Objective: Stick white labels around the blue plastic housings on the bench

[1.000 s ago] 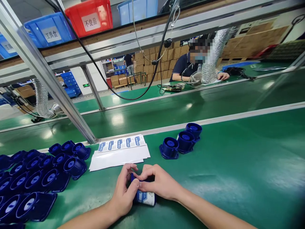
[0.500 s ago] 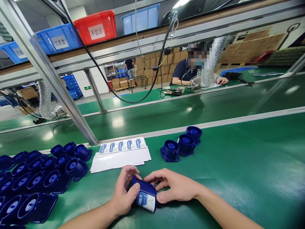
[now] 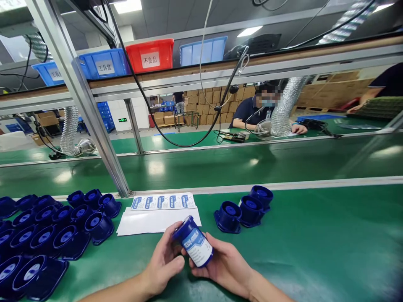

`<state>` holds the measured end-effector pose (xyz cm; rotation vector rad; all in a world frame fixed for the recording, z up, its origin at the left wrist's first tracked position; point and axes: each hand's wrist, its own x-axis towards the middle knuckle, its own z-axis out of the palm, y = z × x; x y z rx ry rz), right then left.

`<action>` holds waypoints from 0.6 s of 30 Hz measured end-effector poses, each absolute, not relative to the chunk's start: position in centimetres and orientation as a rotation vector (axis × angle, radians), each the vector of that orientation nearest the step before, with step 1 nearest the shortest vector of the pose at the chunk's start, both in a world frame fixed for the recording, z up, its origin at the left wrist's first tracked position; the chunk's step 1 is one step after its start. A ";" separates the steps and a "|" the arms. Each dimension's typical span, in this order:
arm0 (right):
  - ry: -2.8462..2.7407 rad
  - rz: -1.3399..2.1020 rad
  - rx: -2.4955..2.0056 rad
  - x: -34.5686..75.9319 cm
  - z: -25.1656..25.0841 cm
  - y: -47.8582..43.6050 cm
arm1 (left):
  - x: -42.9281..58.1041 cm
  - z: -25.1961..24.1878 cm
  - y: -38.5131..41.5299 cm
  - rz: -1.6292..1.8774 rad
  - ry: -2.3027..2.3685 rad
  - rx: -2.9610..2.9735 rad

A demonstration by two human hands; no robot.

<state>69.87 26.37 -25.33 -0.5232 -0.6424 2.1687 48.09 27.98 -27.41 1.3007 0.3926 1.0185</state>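
Note:
A blue plastic housing (image 3: 188,233), cylindrical with a flange at one end, is held tilted above the green table, its blue-and-white label facing me. My right hand (image 3: 225,262) grips its lower right end, with fingers beneath and thumb along the side. The curled fingers of my left hand (image 3: 165,256) hold the flanged upper left end, while its thumb stands off the label. Behind my hands lies a sheet of printed labels (image 3: 163,201) on top of white backing sheets (image 3: 147,221).
Rows of similar blue housings (image 3: 42,237) stand at left; three more blue housings (image 3: 228,216) stand right of the sheets. A metal post (image 3: 94,113) rises at left. Blue and red bins (image 3: 149,56) sit on the overhead shelf, a black cable (image 3: 176,144) hangs below. A co-worker (image 3: 245,113) sits opposite.
The housing has been turned so its label faces me more fully. My right hand has moved under its lower end, and my left thumb has come off the label. The view has tilted up.

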 end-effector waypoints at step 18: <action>-0.995 1.927 -0.659 68.3 -25.7 25.3 | 47.5 -26.8 28.5 1.116 0.656 1.360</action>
